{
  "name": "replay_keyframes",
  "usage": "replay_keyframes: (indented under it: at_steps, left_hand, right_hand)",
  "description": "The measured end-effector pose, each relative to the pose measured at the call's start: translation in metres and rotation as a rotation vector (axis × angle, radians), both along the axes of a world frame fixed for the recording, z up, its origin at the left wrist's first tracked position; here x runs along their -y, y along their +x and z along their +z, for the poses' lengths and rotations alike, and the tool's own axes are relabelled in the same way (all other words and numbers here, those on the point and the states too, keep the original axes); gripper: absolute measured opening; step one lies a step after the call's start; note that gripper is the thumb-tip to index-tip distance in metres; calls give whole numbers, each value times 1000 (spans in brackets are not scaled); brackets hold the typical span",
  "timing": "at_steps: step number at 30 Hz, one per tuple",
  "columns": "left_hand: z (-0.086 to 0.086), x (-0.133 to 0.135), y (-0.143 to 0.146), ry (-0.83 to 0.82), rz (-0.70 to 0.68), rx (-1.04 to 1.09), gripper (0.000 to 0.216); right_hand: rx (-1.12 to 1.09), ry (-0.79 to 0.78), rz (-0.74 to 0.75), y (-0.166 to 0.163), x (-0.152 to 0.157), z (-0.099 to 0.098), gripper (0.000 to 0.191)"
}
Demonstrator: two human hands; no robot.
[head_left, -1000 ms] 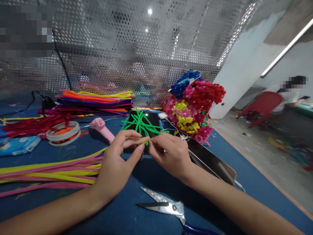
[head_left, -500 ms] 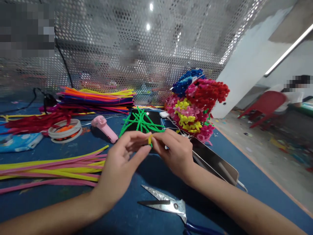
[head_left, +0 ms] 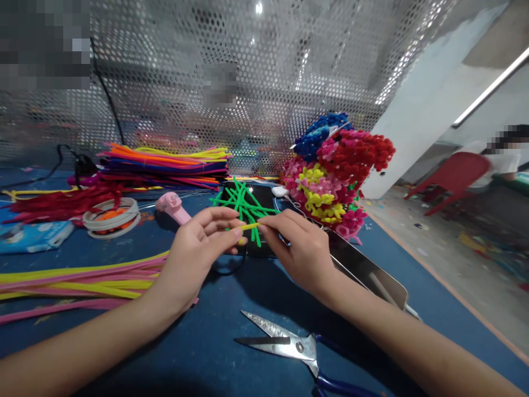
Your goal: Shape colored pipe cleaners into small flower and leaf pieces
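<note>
A yellow pipe cleaner (head_left: 249,226) stretches between my two hands above the blue table. My left hand (head_left: 202,242) pinches one end between thumb and fingers, and a bit of yellow shows at the fingertips. At the other end, the fingers of my right hand (head_left: 295,245) are closed on it. Behind the hands, a loose pile of green pipe cleaners (head_left: 243,204) lies across a black flat object (head_left: 264,249). Scissors (head_left: 289,344) with blue handles lie spread open on the table, nearer to me than my right hand.
Pink and yellow pipe cleaners (head_left: 82,281) lie at left, and colourful bundles (head_left: 165,168) at the back. A pink handheld device (head_left: 171,207), white ring spools (head_left: 111,218) and a blue packet (head_left: 35,237) stand left. Fuzzy flowers (head_left: 330,176) and a phone (head_left: 367,270) are right.
My hands have moved slightly apart, and a longer stretch of the yellow pipe cleaner now shows between them. My left hand has shifted left.
</note>
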State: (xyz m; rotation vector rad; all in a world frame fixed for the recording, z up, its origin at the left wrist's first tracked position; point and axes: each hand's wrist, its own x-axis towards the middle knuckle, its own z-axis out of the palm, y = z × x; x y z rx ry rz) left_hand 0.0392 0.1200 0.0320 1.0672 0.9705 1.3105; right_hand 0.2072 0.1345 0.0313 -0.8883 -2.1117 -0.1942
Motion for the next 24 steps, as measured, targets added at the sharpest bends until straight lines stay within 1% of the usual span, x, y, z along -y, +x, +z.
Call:
replay_keyframes:
  at_steps: [2, 4, 7, 11, 14, 16, 19, 24]
  left_hand:
    - [-1, 3, 1, 49, -61, -29, 31]
    - [-3, 5, 2, 107, -86, -84, 34]
    - [-5, 7, 1, 172, -54, -172, 29]
    - [-6, 6, 1, 208, 1, -180, 21]
    - [-6, 9, 1, 241, -19, -180, 20]
    - [-6, 14, 3, 302, -31, -229, 22]
    - [-10, 23, 4, 425, -58, -347, 29]
    - [-19, 34, 2, 638, -84, -602, 49]
  right_hand:
    - [-8, 50, 6, 0, 0, -3, 14]
    - [-19, 101, 4, 1, 0, -5, 12]
    - [-18, 143, 25, 1, 1, -7, 11]
    - [28, 156, 77, 2, 3, -8, 11]
    - [11, 180, 80, 2, 3, -8, 12]
    - [-17, 218, 75, 2, 3, -9, 11]
    - [-72, 261, 59, 2, 4, -10, 11]
    - [-149, 233, 35, 2, 7, -9, 9]
